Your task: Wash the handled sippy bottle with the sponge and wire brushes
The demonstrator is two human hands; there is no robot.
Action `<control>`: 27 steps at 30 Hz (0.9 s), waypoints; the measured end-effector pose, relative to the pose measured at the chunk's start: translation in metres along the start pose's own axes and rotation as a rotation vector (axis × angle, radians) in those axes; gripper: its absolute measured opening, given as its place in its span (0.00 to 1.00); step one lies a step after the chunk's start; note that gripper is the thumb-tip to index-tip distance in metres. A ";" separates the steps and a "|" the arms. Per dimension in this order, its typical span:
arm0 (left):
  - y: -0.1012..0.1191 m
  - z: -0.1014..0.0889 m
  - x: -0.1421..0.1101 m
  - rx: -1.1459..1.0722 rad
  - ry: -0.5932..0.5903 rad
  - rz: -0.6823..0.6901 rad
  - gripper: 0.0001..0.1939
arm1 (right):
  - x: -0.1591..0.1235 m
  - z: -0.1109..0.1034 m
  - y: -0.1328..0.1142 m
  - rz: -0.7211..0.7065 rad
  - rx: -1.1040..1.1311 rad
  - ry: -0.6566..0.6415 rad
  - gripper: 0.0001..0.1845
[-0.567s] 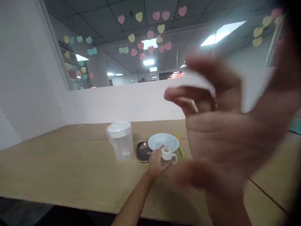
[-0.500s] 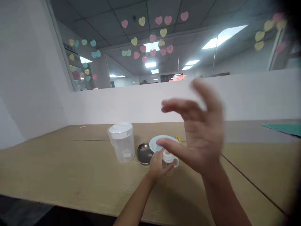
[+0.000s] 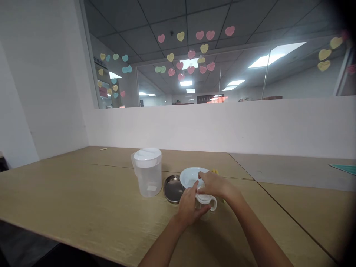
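A small clear jar with a white lid and side handle stands on the wooden table. My left hand wraps round the jar's body from the left. From above, my right hand is closed over the white lid. Just behind the jar lie a pale blue plate and a round steel dish. A clear plastic pitcher with a white lid stands left of the dish.
Something yellow pokes out behind the plate. A white partition wall runs along the table's far side under a window stuck with paper hearts. A teal sheet lies at the far right.
My right hand has come down from in front of the camera onto the jar's lid. The view has shifted slightly. My left hand stays on the jar.
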State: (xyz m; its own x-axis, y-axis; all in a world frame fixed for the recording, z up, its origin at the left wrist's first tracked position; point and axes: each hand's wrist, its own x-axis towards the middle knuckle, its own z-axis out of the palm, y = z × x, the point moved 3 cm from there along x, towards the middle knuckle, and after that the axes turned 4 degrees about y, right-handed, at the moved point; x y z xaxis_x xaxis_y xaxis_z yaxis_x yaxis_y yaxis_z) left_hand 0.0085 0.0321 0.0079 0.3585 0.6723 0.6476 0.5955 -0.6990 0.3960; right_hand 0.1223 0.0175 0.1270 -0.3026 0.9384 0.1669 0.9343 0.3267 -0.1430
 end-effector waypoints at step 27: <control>0.011 -0.007 0.004 -0.002 0.002 0.078 0.31 | 0.002 -0.002 0.011 -0.078 0.075 -0.054 0.10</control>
State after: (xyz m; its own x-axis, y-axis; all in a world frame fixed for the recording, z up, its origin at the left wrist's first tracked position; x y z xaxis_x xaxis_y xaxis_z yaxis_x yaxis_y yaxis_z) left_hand 0.0113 0.0249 0.0196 0.4022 0.6156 0.6776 0.5641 -0.7496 0.3462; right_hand 0.1318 0.0229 0.1274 -0.3854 0.9138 0.1283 0.8912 0.4046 -0.2049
